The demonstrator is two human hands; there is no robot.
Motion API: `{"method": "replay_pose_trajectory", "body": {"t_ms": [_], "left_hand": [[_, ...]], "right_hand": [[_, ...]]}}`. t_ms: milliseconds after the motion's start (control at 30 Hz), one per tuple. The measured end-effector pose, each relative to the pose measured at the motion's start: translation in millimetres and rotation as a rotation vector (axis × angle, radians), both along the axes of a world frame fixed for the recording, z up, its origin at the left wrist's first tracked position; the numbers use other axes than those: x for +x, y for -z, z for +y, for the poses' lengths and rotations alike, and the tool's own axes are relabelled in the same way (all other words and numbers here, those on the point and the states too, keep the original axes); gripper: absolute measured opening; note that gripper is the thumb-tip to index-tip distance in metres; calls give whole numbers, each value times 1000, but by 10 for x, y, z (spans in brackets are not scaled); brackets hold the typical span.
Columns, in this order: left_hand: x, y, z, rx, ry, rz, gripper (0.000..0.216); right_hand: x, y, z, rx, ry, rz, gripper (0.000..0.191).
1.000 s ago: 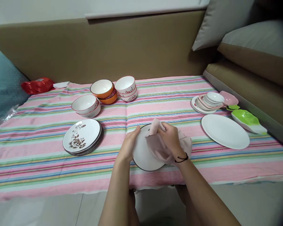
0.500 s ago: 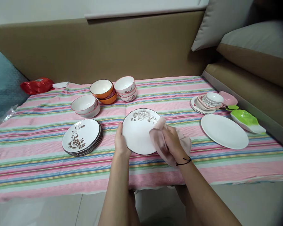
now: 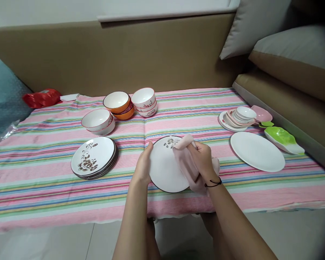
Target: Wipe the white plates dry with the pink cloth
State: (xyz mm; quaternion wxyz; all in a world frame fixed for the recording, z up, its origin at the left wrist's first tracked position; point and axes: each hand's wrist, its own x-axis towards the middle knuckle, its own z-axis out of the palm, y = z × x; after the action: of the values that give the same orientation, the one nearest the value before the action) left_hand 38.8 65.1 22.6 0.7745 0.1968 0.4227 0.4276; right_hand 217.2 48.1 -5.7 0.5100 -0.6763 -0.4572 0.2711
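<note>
A white plate [image 3: 166, 166] with a dark rim and brown flowers is tilted toward me above the striped cloth. My left hand [image 3: 144, 164] grips its left edge, thumb along the rim and the other fingers hidden behind. In my right hand [image 3: 202, 157] is a bunched, pale pink cleaning cloth [image 3: 185, 164], pressed on the plate's right side and covering part of the flowers. A stack of matching plates [image 3: 93, 157] sits to the left of my left hand. The oval white plate [image 3: 257, 151] lies to the right of my right hand.
Behind the plate stack stand white bowls [image 3: 97, 121], orange bowls [image 3: 117, 103] and more white bowls [image 3: 144, 99]. At right are small stacked dishes [image 3: 242, 115], a pink dish [image 3: 262, 113] and a green leaf-shaped dish [image 3: 283, 139]. A red bundle [image 3: 43, 98] lies far left.
The plate has come nearer to me and slightly right, with my left hand on it. My right hand has moved the cleaning cloth up toward the plate's upper right edge, over the flowers.
</note>
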Motion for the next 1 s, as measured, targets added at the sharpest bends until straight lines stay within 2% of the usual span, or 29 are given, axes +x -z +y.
{"method": "replay_pose_trajectory", "body": {"t_ms": [200, 400, 733, 1000], "left_hand": [[56, 8, -13, -24, -100, -12, 45], [58, -15, -23, -48, -93, -7, 44], [52, -31, -7, -101, -93, 4, 44], [45, 6, -12, -34, -117, 39, 43]], "right_hand": [[7, 1, 30, 49, -42, -50, 37], [11, 3, 42, 73, -78, 36, 21], [-16, 29, 70, 69, -70, 90, 21], [-31, 82, 91, 62, -56, 79, 19]]}}
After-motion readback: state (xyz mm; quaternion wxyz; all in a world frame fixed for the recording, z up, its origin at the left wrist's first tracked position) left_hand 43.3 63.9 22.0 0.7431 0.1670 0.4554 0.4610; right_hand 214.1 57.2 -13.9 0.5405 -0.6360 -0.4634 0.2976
